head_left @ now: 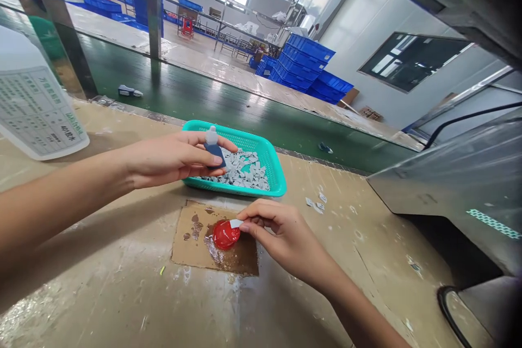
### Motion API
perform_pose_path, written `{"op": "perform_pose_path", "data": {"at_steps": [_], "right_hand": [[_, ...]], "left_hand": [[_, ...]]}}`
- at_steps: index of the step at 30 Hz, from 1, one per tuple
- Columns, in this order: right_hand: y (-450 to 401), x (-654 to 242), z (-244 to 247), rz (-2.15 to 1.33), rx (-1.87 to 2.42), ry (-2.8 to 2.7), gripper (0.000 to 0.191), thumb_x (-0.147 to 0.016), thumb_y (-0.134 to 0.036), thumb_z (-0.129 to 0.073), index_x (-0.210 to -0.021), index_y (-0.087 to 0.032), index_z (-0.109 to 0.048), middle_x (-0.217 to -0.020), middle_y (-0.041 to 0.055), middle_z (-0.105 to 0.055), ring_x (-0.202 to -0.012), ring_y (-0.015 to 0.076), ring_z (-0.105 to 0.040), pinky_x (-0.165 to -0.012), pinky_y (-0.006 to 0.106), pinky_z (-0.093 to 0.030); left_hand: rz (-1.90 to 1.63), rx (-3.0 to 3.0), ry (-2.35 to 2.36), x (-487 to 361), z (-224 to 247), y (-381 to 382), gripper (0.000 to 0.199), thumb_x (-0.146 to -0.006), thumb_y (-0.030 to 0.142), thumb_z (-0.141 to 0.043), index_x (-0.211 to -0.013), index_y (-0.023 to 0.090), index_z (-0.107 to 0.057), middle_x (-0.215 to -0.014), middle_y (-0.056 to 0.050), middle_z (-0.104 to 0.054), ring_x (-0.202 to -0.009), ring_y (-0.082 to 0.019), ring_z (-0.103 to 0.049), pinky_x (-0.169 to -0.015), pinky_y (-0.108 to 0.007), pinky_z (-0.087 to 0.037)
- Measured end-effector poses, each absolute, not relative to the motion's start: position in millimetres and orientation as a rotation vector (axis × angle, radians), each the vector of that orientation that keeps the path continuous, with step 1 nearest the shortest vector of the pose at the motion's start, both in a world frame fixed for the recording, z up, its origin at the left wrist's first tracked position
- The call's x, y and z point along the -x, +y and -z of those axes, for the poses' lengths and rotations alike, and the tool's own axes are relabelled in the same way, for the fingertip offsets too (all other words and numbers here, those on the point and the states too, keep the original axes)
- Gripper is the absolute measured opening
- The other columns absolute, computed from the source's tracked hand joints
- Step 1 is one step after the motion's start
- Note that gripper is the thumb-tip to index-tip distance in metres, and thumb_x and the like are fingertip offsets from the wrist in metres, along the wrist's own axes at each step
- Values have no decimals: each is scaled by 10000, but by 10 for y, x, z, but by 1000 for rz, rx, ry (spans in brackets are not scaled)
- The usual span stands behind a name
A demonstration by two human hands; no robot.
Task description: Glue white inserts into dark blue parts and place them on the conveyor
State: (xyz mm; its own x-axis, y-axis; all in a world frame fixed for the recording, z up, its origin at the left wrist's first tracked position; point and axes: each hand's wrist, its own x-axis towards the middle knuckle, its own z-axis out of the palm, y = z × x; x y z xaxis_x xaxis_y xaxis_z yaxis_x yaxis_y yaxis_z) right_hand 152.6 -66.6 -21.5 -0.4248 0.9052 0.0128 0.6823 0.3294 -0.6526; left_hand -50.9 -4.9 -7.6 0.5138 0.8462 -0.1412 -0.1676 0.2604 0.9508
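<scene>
The right hand (281,231) pinched a pale piece (235,223) by its end at a red dish (225,237), seemingly to keep dry; toward 11 o'clock, the left hand (173,159) gripped a navy-and-grey part (216,149) upright; at 12, a teal basket (278,178) sat, apparently for easy reach.

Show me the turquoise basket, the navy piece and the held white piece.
Turquoise basket (240,191): head view, front rim.
Navy piece (214,150): head view, dark body.
Held white piece (235,223): head view, exposed flat face.

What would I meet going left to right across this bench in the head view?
White labelled jug, left hand holding grey-and-blue piece, right hand pinching whitish piece, loose grey pieces, metal housing.
</scene>
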Motion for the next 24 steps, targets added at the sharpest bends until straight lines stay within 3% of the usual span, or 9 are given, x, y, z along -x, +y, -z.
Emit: {"op": "perform_pose_path", "data": {"at_steps": [4,9,20,24], "right_hand": [[-661,-1529,205,-774,1387,-2286,143,-774,-92,-531,-776,-180,-643,-758,4,-638,-682,118,-552,-600,219,-415],[-648,-1517,162,-735,1362,-2367,155,-776,-73,-520,-789,-173,-639,-765,3,-633,-688,110,-551,-598,209,-411],[-649,-1519,130,-734,1358,-2373,156,-786,-116,-508,-763,-195,-641,-750,18,-634,-705,140,-570,-620,242,-432],[-670,-1592,10,-817,1302,-2166,104,-785,-183,-543,-774,-215,-641,-751,15,-633,-680,139,-572,-586,234,-453]], "left_hand": [[-793,-1105,761,514,101,-43,265,-688,133,-592,-948,175,-617,-838,-46,-635,-804,-162,-613,-739,-262,-472],[-792,-1152,785,516,113,-32,238,-653,150,-640,-891,157,-628,-794,-26,-631,-717,-114,-584,-718,-257,-468],[-803,-1254,738,490,171,-33,151,-630,124,-653,-777,135,-623,-841,-32,-650,-815,-121,-577,-813,-264,-421],[-831,-1317,814,441,152,-114,200,-591,142,-679,-762,141,-575,-795,-19,-634,-756,-123,-574,-739,-272,-436]]}}
